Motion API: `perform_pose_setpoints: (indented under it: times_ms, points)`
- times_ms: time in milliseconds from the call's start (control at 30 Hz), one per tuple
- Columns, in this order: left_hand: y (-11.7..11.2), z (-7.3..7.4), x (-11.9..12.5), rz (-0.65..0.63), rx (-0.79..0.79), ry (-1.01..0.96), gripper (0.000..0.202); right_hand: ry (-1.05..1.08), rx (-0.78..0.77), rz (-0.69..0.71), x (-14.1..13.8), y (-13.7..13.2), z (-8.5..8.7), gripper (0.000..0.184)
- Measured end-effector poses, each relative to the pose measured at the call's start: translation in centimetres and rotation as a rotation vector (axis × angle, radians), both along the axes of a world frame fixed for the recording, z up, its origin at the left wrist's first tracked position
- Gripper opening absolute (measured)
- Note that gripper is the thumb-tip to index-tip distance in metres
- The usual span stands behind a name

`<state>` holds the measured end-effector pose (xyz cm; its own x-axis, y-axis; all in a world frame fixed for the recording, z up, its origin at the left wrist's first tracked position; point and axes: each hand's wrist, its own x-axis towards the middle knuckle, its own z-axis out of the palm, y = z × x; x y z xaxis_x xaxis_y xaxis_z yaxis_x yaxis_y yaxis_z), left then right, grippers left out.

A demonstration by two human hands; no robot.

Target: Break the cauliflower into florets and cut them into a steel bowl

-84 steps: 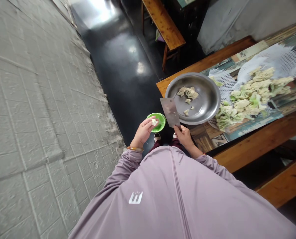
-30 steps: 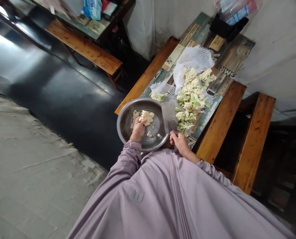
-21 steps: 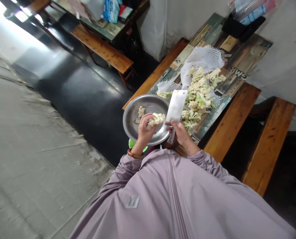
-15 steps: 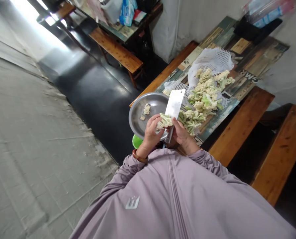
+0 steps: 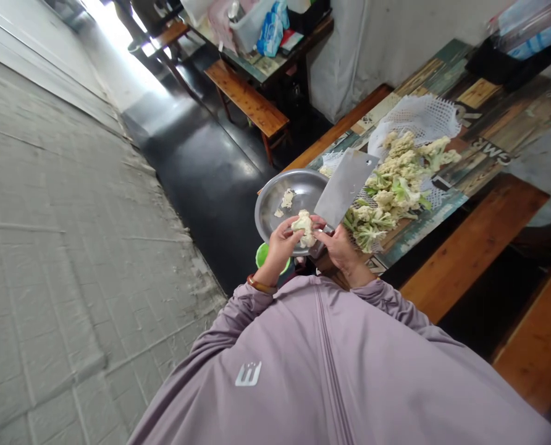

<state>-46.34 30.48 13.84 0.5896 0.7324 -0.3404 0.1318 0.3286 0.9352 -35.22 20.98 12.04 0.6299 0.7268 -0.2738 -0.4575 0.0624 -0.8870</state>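
My left hand [image 5: 281, 247] pinches a piece of cauliflower [image 5: 304, 227] over the near rim of a steel basin [image 5: 262, 217]. In my right hand [image 5: 340, 248] is a cleaver [image 5: 347, 185], its broad blade pointing up and away to the right. The fingertips of my right hand also reach the cauliflower piece's right side. Inside the basin lie a few small cauliflower bits [image 5: 287, 198]. Just right of the blade, a heap of cauliflower florets [image 5: 398, 179] with green stems rests on white foam netting [image 5: 414, 114].
The heap lies on a patterned wooden table [image 5: 493, 133], with a black tray [image 5: 498, 65] at its far end. A green container [image 5: 262, 254] is below the basin. Wooden benches [image 5: 479, 232] flank the table. Another table with a white bin [image 5: 252, 28] stands further off.
The cauliflower piece has turned so that its florets face up. The cleaver has tilted further to the right. My head view has shifted, moving the surroundings rightward.
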Motion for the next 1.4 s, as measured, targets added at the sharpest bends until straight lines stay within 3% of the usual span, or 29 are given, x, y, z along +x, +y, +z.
perform_pose_setpoints:
  times_ms: [100, 200, 367, 467, 700, 867, 1000, 1100, 1233, 1400]
  points:
    - [-0.1, -0.3, 0.0, 0.068, 0.020, -0.046, 0.058, -0.044, 0.004, -0.022, -0.2, -0.1, -0.2, 0.050]
    - [0.0, -0.7, 0.3, 0.126, 0.161, -0.054, 0.058, -0.020, 0.021, -0.049, -0.2, -0.2, -0.3, 0.052]
    - [0.3, -0.5, 0.7, 0.065, 0.509, 0.035, 0.050, 0.076, -0.002, -0.139, -0.1, -0.1, -0.5, 0.052]
    - [0.4, -0.5, 1.0, 0.051, 0.622, 0.041, 0.044, 0.108, -0.003, -0.184, -0.1, 0.2, -0.7, 0.049]
    - [2.4, -0.8, 0.9, -0.009, 0.586, -0.013, 0.020, 0.207, -0.030, -0.162, 0.2, 0.0, -1.2, 0.043]
    - [3.8, 0.2, 0.7, -0.094, 0.557, -0.107, 0.023, 0.214, -0.100, -0.119, 0.5, -0.1, -1.9, 0.048]
    - [3.9, 0.4, 1.1, -0.205, 0.596, -0.081, 0.025, 0.263, -0.031, -0.017, 0.6, 0.1, -1.4, 0.054]
    - [3.5, 0.4, 1.5, -0.248, 0.672, -0.050, 0.025, 0.293, 0.009, 0.028, 0.7, 0.3, -0.6, 0.055]
    - [3.1, 0.1, 1.7, -0.206, 0.899, 0.139, 0.028, 0.308, -0.034, -0.029, 0.7, 1.0, -0.1, 0.050]
    - [3.4, -0.6, 1.3, -0.296, 0.979, 0.292, 0.008, 0.308, -0.030, -0.061, 0.7, 1.6, -0.4, 0.045]
